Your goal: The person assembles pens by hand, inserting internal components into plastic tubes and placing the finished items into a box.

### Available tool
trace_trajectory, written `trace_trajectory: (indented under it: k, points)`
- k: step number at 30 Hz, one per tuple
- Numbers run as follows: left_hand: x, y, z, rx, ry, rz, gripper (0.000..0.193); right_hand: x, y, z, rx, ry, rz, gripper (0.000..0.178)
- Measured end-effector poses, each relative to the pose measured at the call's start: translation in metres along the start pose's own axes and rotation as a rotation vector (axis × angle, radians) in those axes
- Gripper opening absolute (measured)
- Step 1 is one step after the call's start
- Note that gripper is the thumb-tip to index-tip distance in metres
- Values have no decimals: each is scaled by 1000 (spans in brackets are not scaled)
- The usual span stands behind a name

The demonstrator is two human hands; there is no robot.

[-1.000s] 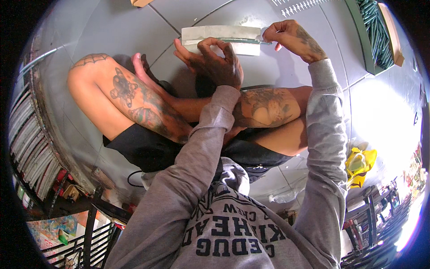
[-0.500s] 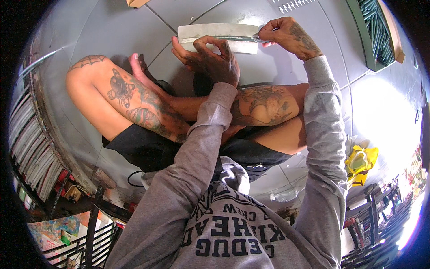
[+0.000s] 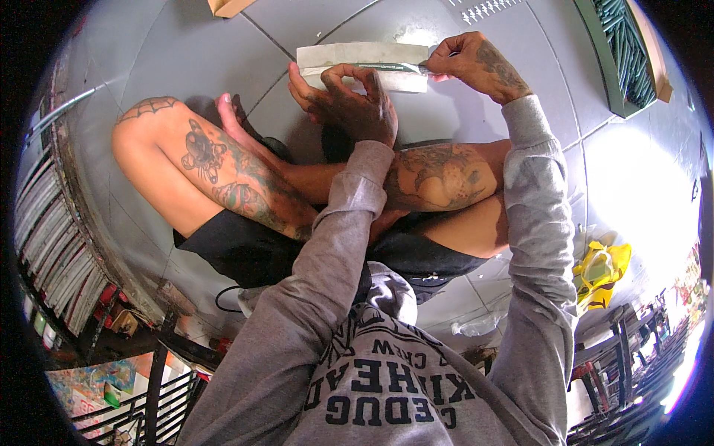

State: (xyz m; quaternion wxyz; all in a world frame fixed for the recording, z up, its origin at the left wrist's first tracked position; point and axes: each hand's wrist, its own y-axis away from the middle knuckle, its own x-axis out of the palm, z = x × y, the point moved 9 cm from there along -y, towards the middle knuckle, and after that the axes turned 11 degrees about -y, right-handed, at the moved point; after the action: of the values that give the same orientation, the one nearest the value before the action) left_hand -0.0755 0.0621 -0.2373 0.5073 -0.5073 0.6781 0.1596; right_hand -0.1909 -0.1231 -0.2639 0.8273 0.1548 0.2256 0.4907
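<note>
On the tiled floor in front of my crossed legs lies a pale, flat rectangular block [image 3: 335,53] with a lengthwise line across it. A thin dark green printed strip [image 3: 388,67] lies along that line. At its right end my right hand [image 3: 476,65] pinches the tip between thumb and fingers. My left hand [image 3: 353,104] is over the block's near left part, thumb and index finger bent into a ring at the strip. Its other fingers reach to the block's left end. Whatever lies between the left fingertips is hidden.
To the far right stands an open green box [image 3: 606,67] holding many slender dark green sticks. Small white pieces [image 3: 487,9] lie in a row at the top edge. A cardboard box corner [image 3: 229,7] shows at the top. A yellow bag [image 3: 601,271] lies by my right elbow.
My right hand has shifted slightly left and down, still at the strip's end. The strip shows a pale section near that end. The left hand's outer fingers have curled in a little.
</note>
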Motion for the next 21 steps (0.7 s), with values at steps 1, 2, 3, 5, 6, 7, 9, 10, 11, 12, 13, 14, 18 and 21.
trace_trajectory:
  k: [1, 2, 3, 5, 6, 7, 9, 10, 11, 12, 13, 14, 18, 21]
  points:
    - [-1, 1, -1, 22, -35, 2, 31, -1, -1, -1, 0, 20, -6, 31]
    - [-2, 1, -2, 42, -70, 4, 31, -1, -1, -2, -1, 40, -10, 34]
    - [-1, 1, 0, 36, -57, 3, 30, -1, -1, -3, -12, 22, -13, 34]
    - [3, 1, 4, 23, -32, 2, 30, 0, -2, -2, -33, -14, -17, 34]
    - [3, 1, 5, 23, -22, -7, 29, 0, -2, -2, -28, -27, -16, 33]
    - [3, 1, 5, 22, -12, -17, 29, 0, -2, -3, -22, -40, -15, 33]
    - [2, 2, 4, 27, -14, -22, 29, 1, -3, -5, -22, -56, -19, 33]
    - [1, 2, 3, 31, -26, -18, 29, 1, -3, -6, -27, -58, -25, 33]
    - [1, 2, 1, 35, -36, -13, 29, 0, -3, -6, -30, -59, -32, 32]
    - [1, 2, 1, 27, -22, -18, 29, 0, -3, -7, -25, -51, -24, 32]
    - [1, 1, 1, 18, -9, -24, 29, 0, -3, -7, -21, -44, -16, 32]
    - [1, 1, 2, 10, 3, -30, 30, 0, -3, -7, -18, -38, -7, 32]
    - [2, 1, 5, 9, -19, -9, 29, 2, -3, -5, -24, -60, -8, 32]
    - [2, 1, 4, 7, 5, -8, 28, 0, -1, -4, -13, -48, -16, 32]
